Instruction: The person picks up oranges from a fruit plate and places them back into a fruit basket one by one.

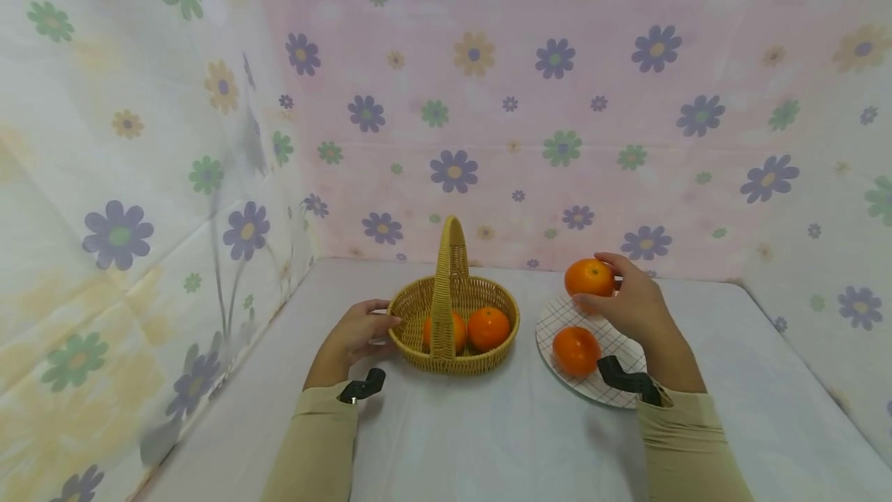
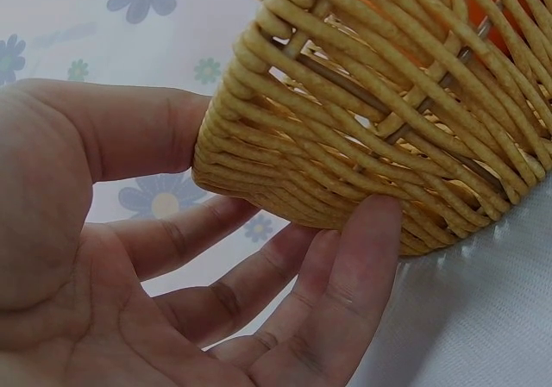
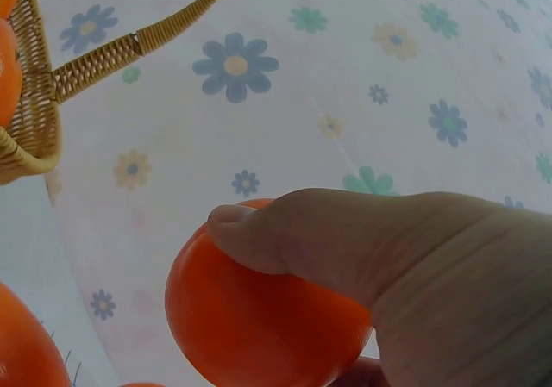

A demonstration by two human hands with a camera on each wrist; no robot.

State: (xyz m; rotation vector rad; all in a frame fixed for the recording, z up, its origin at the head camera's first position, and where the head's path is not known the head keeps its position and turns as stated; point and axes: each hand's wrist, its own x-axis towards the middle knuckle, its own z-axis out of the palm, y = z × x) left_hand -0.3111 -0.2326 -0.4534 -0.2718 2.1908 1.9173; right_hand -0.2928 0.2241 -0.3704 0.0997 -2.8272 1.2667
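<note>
A yellow-brown wicker basket (image 1: pixel 458 365) with a tall arched handle stands on the table, holding two oranges (image 1: pixel 489 329). At its left end my left hand (image 1: pixel 362 334) grips the rim, with the thumb over the edge and fingers against the woven outside (image 2: pixel 345 146). My right hand (image 1: pixel 630 300) holds an orange (image 1: pixel 588 277) between thumb and fingers, above the far part of a round plate (image 1: pixel 620 393) with a grid pattern. Seen from the right wrist, the thumb lies across the top of this held orange (image 3: pixel 259 318). Another orange (image 1: pixel 576 351) rests on the plate.
A white cloth (image 1: pixel 474 440) covers the table. Flower-printed fabric (image 1: pixel 418 138) hangs behind it and along both sides. The basket's handle (image 1: pixel 446 293) rises between the two hands. The plate stands to the right of the basket, with a strip of table between them.
</note>
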